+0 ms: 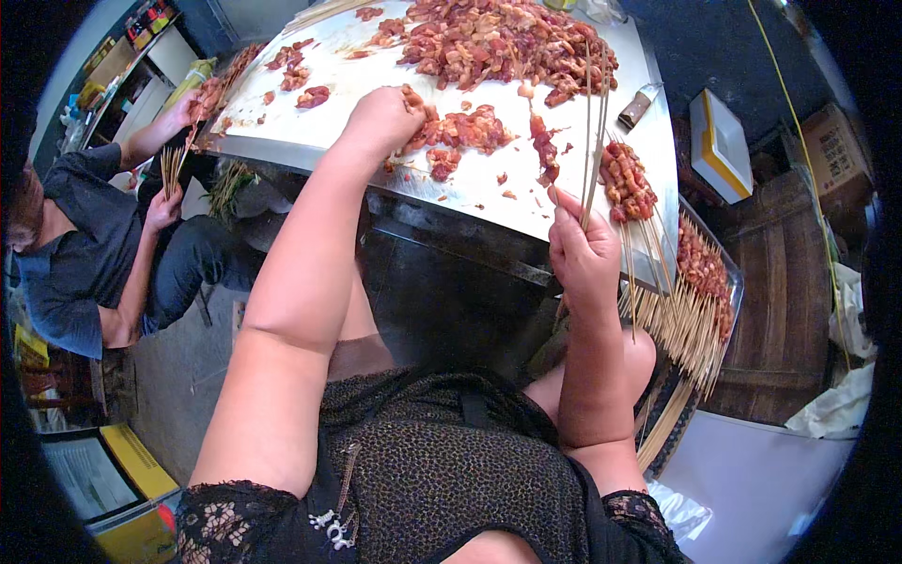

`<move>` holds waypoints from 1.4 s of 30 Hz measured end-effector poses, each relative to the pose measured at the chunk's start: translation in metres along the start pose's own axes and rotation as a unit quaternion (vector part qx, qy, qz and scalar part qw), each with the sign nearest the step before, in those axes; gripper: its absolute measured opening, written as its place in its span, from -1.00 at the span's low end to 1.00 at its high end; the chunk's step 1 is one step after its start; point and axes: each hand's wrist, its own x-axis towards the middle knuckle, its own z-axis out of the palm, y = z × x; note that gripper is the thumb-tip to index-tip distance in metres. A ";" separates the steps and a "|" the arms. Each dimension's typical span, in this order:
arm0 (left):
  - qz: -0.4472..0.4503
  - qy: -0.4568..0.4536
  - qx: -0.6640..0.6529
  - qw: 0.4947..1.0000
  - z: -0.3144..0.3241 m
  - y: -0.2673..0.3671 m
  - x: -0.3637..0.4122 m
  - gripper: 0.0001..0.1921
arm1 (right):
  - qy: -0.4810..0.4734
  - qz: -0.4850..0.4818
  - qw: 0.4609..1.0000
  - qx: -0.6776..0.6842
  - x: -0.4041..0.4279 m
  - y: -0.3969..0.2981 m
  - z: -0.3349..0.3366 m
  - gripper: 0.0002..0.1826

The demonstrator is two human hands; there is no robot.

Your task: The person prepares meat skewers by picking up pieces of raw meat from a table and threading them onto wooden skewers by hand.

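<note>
My left hand (386,121) reaches over the white board (338,74), its fingers curled at the edge of a small heap of raw meat pieces (468,129). Whatever is between those fingertips is partly hidden. My right hand (586,243) is closed around a few bamboo skewers. One skewer in it carries raw meat (545,146) along its upper part; other bare skewers (596,130) rise beside it. Just right of that hand, several loaded meat skewers (627,182) lie on the board's edge, sticks pointing towards me. A large mound of cut meat (507,46) covers the far side.
A tray (738,282) of many loaded skewers (705,271) stands at right. A short-handled blade (638,107) lies near the board's right edge. At left sits another person (106,233) holding skewers (173,169). A white-and-yellow box (715,148) stands beyond the board.
</note>
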 end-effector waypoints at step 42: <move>-0.047 -0.067 -0.725 0.683 -0.005 0.014 -0.016 -0.61 | -0.036 0.003 0.993 -0.111 -0.005 0.013 0.010 -0.74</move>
